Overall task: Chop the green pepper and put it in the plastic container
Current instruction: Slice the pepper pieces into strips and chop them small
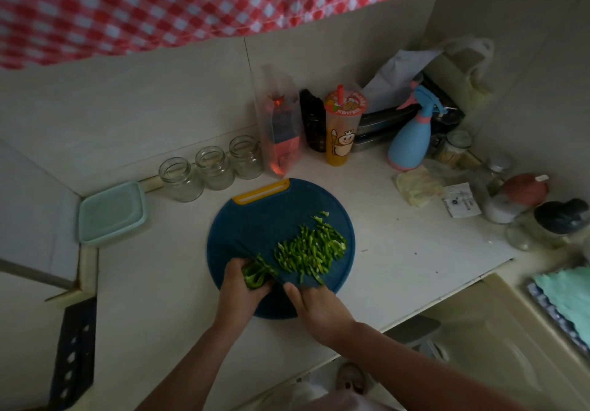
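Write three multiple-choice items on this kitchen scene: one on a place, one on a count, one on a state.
1. Where does the plastic container sit?
A. On the cutting board
B. At the counter's left corner, off the board
C. Beside the spray bottle

2. How many glass jars stand in the row behind the cutting board?
A. Two
B. Three
C. Five

3. What state is the green pepper in?
A. Whole, uncut
B. All in the container
C. Mostly chopped, with one piece uncut

Answers:
1 B: it lies against the wall, left of the jars.
2 B: three open jars stand side by side.
3 C: chopped strips are piled on the board, while the left hand holds the uncut piece; the right hand holds the knife.
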